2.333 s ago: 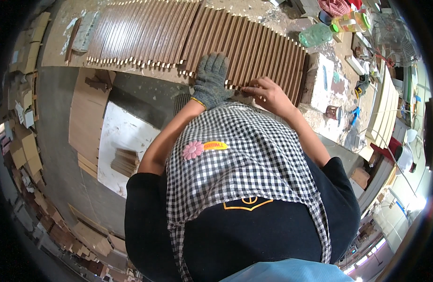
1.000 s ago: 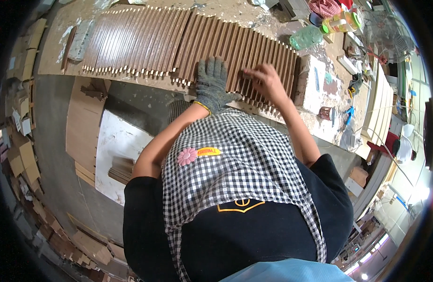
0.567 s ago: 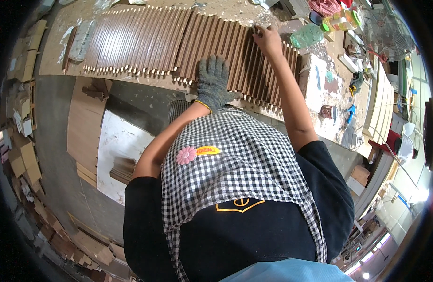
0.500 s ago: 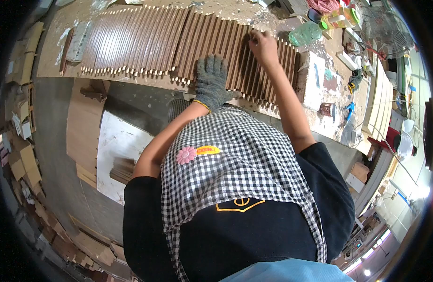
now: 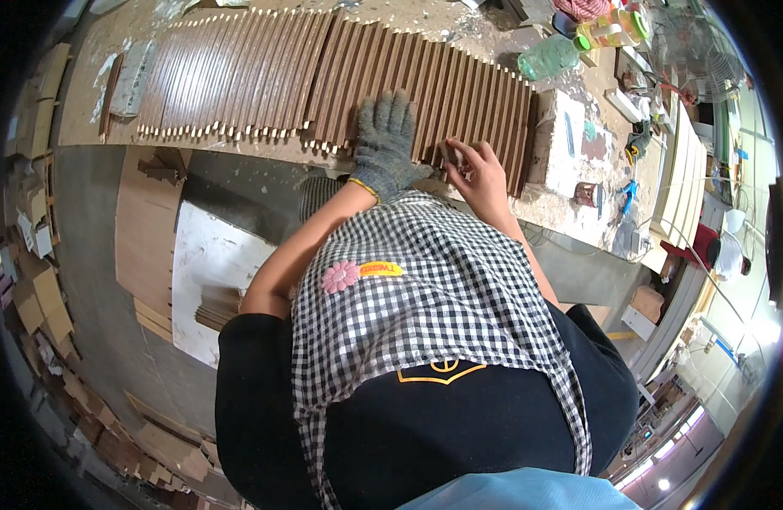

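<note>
A row of brown wooden strips (image 5: 238, 72) with pale ends lies side by side across the workbench. My left hand (image 5: 384, 136), in a grey knitted glove with a yellow cuff edge, rests flat on the strips near their middle, fingers stretched out. My bare right hand (image 5: 476, 174) is at the near ends of the strips, to the right of the glove. Its thumb and fingers pinch a small flat brown piece (image 5: 447, 155), held against the strips; its exact kind is too small to tell.
A pale worn block (image 5: 559, 140) bounds the strips on the right, another block (image 5: 134, 81) on the left. Beyond the right end lie a green plastic bottle (image 5: 548, 59) and a yellow-green bottle (image 5: 616, 30). A small can (image 5: 588, 195) stands near the right edge.
My right hand has come from the far ends of the strips back to their near ends. My gloved left hand stays about where it was on the strips.
</note>
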The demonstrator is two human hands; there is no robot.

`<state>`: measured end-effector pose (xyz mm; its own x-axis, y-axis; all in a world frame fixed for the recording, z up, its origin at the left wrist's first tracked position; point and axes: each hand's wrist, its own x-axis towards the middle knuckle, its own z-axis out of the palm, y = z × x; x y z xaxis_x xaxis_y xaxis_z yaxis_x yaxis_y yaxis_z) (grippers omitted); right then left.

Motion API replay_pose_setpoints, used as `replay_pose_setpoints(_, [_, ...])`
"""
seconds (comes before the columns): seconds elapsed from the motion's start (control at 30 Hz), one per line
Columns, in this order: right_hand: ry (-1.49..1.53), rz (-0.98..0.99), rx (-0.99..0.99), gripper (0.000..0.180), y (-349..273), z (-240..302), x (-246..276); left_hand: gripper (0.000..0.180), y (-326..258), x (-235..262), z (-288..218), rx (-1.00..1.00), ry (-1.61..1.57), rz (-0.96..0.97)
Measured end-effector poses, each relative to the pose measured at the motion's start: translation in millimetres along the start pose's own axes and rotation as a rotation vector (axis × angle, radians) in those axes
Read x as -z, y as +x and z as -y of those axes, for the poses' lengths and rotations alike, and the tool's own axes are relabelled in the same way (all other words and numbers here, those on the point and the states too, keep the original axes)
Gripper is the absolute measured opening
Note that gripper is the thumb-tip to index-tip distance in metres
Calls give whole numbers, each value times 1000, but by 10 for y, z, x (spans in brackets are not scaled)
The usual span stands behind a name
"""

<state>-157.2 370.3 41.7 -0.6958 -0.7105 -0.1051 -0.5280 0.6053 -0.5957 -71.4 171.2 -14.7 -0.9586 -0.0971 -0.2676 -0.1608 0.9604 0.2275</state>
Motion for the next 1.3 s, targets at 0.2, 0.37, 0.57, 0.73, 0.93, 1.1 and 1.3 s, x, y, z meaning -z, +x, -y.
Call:
replay_pose_setpoints(0.2, [-247, -29, 73, 47, 671, -413, -210, 129, 89, 46, -88, 43, 237, 129])
replay_pose_setpoints(0.37, [-349, -200, 32, 45, 1834, -825, -256, 136, 73, -61, -39, 13, 167, 115])
replay_pose_setpoints(0.57, [-279, -262, -31, 46, 2131, -854, -225, 134, 47, -302, 107, -156, -104, -161])
replay_pose_setpoints(0.73, [-355, -41, -34, 56, 993, -383, -323, 134, 63, -204, 46, -79, 52, 18])
replay_pose_setpoints(0.93, [-269, 157, 90, 55, -372, -87, -240, 132, 108, -277, -5, -66, 251, -7])
replay_pose_setpoints(1.1, [87, -22, -62, 44, -348, 42, 54, 123, 91, -164, 45, -125, -92, 12])
replay_pose_setpoints(1.3, [-188, -81, 42, 49, -6, -215, -225, 118, 183, -114, -190, -73, 176, -13])
